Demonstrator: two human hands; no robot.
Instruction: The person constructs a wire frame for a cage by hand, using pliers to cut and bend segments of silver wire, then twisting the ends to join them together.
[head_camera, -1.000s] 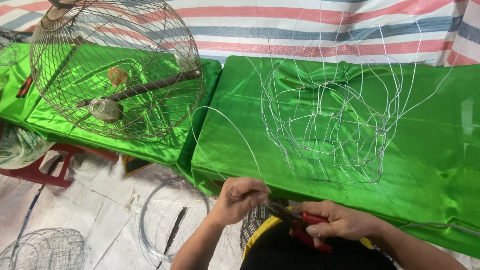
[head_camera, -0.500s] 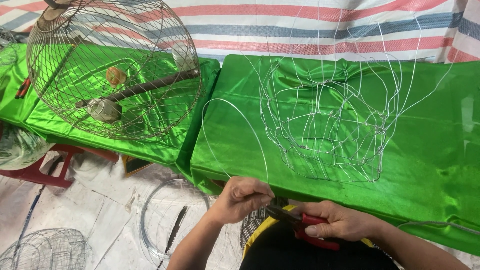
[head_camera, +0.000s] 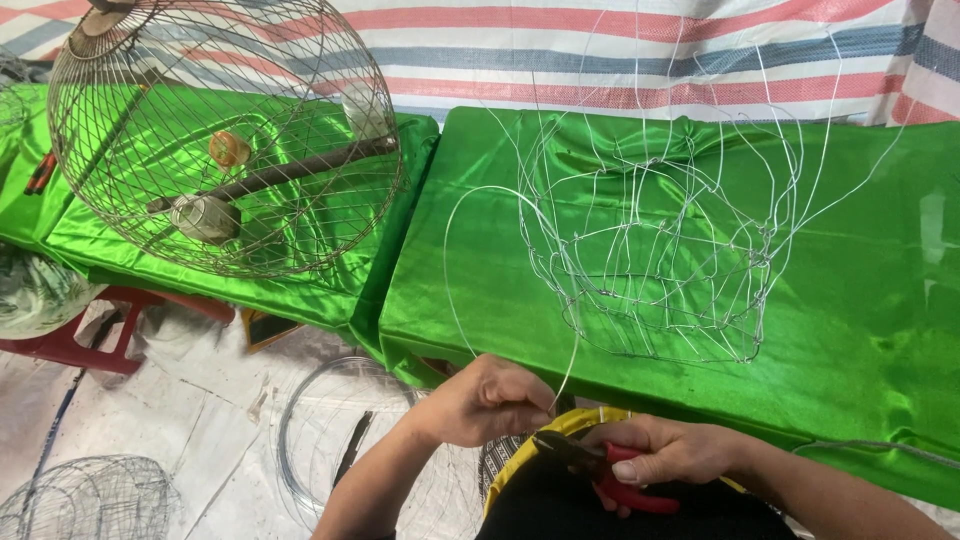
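Observation:
My left hand (head_camera: 487, 400) pinches the end of a thin silver wire (head_camera: 455, 250) that loops up over the green-covered table (head_camera: 880, 300). My right hand (head_camera: 670, 450) grips red-handled pliers (head_camera: 615, 478), with the dark jaws pointing left toward the left fingertips. Both hands are low in view, just in front of the table edge, above a yellow-rimmed dark thing (head_camera: 560, 425) in my lap. A half-woven wire cage frame (head_camera: 660, 260) lies on the green cloth beyond the hands, loose wire ends sticking up.
A finished round wire birdcage (head_camera: 215, 130) with a perch and cups lies tilted on the left green table. Wire coils (head_camera: 330, 430) and a wire dome (head_camera: 90, 495) lie on the white floor sheet. A red stool (head_camera: 70, 345) stands at left. Striped tarp (head_camera: 600, 60) hangs behind.
The wire loop has swung slightly right over the table. My hands have drawn a little closer together, pliers jaws nearer my left fingertips.

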